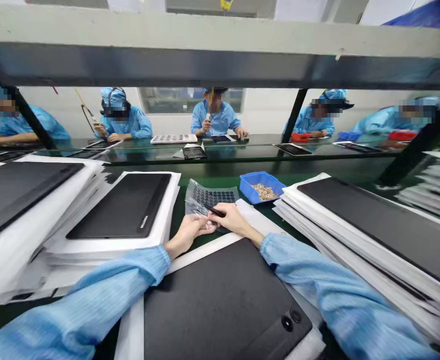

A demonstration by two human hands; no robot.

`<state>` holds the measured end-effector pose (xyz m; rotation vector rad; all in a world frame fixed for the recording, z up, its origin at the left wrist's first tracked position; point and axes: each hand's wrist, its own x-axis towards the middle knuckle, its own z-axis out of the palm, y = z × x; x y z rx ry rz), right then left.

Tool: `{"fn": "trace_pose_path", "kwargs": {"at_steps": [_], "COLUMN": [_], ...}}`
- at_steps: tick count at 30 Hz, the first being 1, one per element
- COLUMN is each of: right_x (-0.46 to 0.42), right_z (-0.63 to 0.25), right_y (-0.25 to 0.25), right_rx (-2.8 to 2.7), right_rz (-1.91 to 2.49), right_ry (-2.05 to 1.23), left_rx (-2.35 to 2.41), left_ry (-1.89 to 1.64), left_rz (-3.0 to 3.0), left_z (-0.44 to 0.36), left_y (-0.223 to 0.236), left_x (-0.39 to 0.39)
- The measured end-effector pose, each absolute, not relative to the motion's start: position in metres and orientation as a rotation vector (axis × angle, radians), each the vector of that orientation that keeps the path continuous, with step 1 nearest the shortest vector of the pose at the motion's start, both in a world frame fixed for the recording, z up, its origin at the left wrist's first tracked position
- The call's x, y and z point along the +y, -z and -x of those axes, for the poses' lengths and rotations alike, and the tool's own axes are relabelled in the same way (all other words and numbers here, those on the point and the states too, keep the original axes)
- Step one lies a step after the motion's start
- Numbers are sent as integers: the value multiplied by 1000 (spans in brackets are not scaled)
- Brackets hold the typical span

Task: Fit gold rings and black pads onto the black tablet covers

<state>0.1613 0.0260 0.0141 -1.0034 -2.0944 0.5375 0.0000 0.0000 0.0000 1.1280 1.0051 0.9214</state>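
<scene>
A clear plastic sheet (220, 195) with rows of small round black pieces lies curled at its left side on the bench. My left hand (190, 232) is closed on the sheet's near edge, its fingertips pinched together. In my right hand (232, 219) is a slim black pen-like tool (214, 211), its tip pointing left over the sheet. The fingertips of both hands almost meet, and whatever small piece may be between them is hidden. Below my forearms lies a black tablet (220, 300), back up with its camera lenses at the lower right, on white sheeting.
Stacks of black tablets on white sheets stand left (120, 207) and right (377, 220). A blue bin (259, 187) holding small tan pieces sits beyond my right hand. A shelf beam (220, 35) crosses overhead. Several co-workers in blue work across the bench.
</scene>
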Motion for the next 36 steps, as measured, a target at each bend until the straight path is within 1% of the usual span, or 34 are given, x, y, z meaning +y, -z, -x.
{"fn": "trace_pose_path", "kwargs": {"at_steps": [6, 12, 15, 18, 20, 23, 25, 28, 30, 32, 36], "right_x": [25, 35, 36, 20, -4, -53, -90, -140, -165, -181, -192], "right_z": [-159, -164, -173, -188, -202, -223, -237, -253, -261, -266, -267], "right_y": [-13, -10, -25, -50, -65, -75, -71, -58, -48, -41, -33], "right_rx": [-2079, -1933, -1856, -1788, -1743, -1668, -1643, -1635, -1581, -1490, -1356], "right_rz": [1051, 1154, 1180, 1207, 1241, 1314, 1371, 1484, 1550, 1572, 1565], "right_ry": [-602, -853, -1030, -1173, -1261, -1377, -1394, -1307, -1271, -1298, -1336], "left_rx": [1049, 1181, 1271, 1372, 1451, 1537, 1421, 862, 555, 434, 410], "left_ry": [-916, -843, -705, -494, -385, -356, -358, -339, -314, -315, -455], "left_rz": [-1130, -1207, -1318, -1506, -1684, -1961, -2232, -2631, -2692, -2698, -2734], "left_z": [-2, -6, 0, 13, 21, 18, 5, -20, -34, -42, -46], "left_y": [-3, -10, -22, -40, -51, -61, -62, -57, -50, -42, -27], "left_x": [-2, -6, -13, -21, -29, -48, -67, -102, -121, -131, -133]}}
